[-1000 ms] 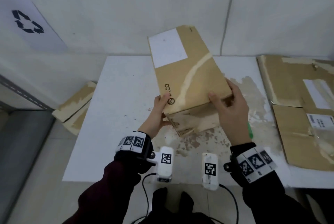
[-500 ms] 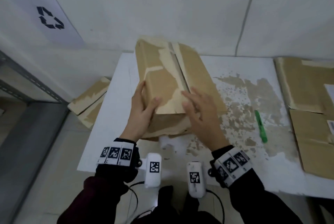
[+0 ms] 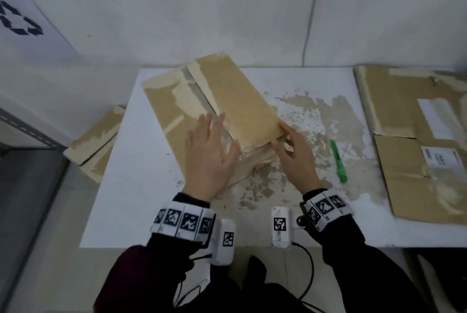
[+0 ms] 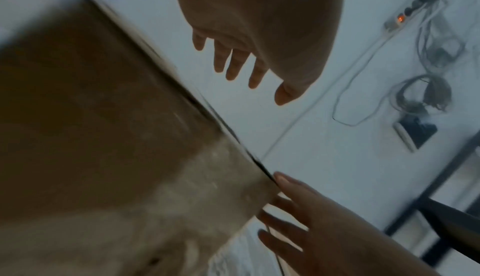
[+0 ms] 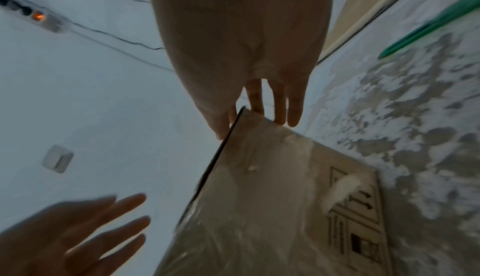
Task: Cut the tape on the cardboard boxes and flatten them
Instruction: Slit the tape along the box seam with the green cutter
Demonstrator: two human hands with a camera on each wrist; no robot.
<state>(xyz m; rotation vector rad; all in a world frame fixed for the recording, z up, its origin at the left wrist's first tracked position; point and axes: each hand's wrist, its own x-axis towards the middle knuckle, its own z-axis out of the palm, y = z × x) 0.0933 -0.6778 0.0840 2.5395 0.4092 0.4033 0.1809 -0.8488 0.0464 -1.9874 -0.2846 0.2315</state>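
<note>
A brown cardboard box (image 3: 227,100) lies slanted on the white table (image 3: 131,186), its taped centre seam facing up and the tape torn and patchy. My left hand (image 3: 209,153) is spread flat over the near end of the seam with straight fingers (image 4: 233,64); whether it touches the board I cannot tell. At the box's near right corner (image 5: 259,157), my right hand (image 3: 290,153) pinches the flap edge between thumb and fingers (image 5: 280,105). A green cutter (image 3: 338,161) lies on the table just right of my right hand, held by nobody.
Flattened cardboard (image 3: 417,161) with white labels covers the table's right side. More flat cardboard (image 3: 93,143) leans on the floor to the left of the table. A white wall (image 3: 227,9) stands close behind, and peeled patches mark the tabletop around the cutter.
The box, first held up with its label on top, has been turned and laid down seam up. My left hand went from its side to its top, my right hand to the near right corner.
</note>
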